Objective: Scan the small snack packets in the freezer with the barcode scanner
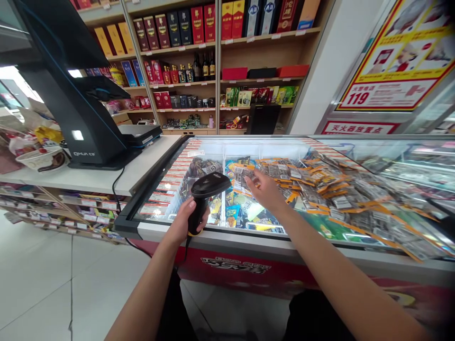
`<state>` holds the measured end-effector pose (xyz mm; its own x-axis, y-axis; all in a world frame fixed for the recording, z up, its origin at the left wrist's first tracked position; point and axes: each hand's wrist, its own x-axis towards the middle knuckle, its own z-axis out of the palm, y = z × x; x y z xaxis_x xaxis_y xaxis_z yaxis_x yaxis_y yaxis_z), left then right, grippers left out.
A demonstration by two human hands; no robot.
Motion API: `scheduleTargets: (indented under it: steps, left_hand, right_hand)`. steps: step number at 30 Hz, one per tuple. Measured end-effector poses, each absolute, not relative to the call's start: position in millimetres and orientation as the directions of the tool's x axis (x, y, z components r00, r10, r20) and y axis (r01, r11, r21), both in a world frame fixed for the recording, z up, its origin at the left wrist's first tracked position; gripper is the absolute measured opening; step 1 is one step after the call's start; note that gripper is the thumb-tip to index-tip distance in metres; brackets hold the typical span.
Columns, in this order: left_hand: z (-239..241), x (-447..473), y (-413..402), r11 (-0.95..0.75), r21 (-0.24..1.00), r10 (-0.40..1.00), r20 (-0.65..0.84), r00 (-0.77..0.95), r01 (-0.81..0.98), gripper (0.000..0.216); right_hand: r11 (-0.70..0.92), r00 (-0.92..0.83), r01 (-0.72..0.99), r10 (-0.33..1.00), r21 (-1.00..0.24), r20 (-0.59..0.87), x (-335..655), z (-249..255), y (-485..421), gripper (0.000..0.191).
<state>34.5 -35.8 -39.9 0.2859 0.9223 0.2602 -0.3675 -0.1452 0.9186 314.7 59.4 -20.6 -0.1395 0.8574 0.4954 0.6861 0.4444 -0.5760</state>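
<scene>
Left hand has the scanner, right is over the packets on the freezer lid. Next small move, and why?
Probably close the right hand on one of the orange-edged packets under its fingertips and lift it toward the scanner. The left hand grips the scanner upright with its head facing the pile, while the right hand lies open and flat on the packets atop the freezer lid, holding nothing.

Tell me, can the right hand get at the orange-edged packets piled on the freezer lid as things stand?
Probably yes. The right hand already hovers at the near edge of the orange-edged packets, which lie on top of the freezer lid, with nothing between them. The left hand holds the scanner clear to the side.
</scene>
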Motion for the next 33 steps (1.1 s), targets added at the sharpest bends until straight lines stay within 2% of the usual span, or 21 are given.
scheduleTargets:
  steps: [4,9,11,14,17,22,26,30,33]
  left_hand:
    - [-39.7,33.3,-35.2,-0.127,0.919,0.927,0.244,0.285,-0.374,0.056]
    - [-41.8,33.8,-34.2,-0.149,0.918,0.922,0.263,0.284,-0.367,0.057]
    - [-41.5,33.4,-33.3,-0.169,0.919,0.925,0.273,0.265,-0.357,0.056]
    - [-38.1,24.4,-31.1,-0.202,0.917,0.951,0.268,0.157,-0.343,0.055]
    - [-32.1,-0.3,-29.6,-0.213,0.906,0.972,0.234,0.014,-0.366,0.055]
    - [-24.6,-51.7,-32.1,-0.218,0.865,0.975,0.179,-0.129,-0.452,0.051]
    - [-26.3,-66.9,-32.5,-0.262,0.809,0.962,0.174,-0.211,-0.526,0.051]
    - [-29.5,-64.1,-31.5,-0.299,0.797,0.950,0.197,-0.242,-0.525,0.052]
    - [-28.7,-61.7,-32.7,-0.303,0.802,0.950,0.209,-0.233,-0.515,0.050]
  right_hand:
    - [0.445,-0.143,0.711,0.850,-0.545,0.507,314.7,-21.7,58.3,0.045]
    - [0.424,-0.123,0.705,0.862,-0.568,0.491,315.1,-23.3,59.1,0.058]
    - [0.425,-0.121,0.709,0.860,-0.563,0.496,315.3,-23.2,59.8,0.056]
    - [0.480,-0.161,0.727,0.815,-0.492,0.557,314.6,-21.5,58.1,0.045]
    - [0.555,-0.295,0.741,0.774,-0.377,0.560,309.3,-19.7,53.6,0.038]
    - [0.725,-0.635,0.648,0.684,-0.234,0.360,279.9,-20.5,54.4,0.043]
    - [0.762,-0.726,0.599,0.647,-0.246,0.233,236.0,-18.1,68.6,0.044]
    - [0.809,-0.776,0.530,0.584,-0.255,0.240,178.2,-15.2,82.9,0.043]
    - [0.831,-0.809,0.483,0.545,-0.276,0.221,139.2,-17.6,87.9,0.056]
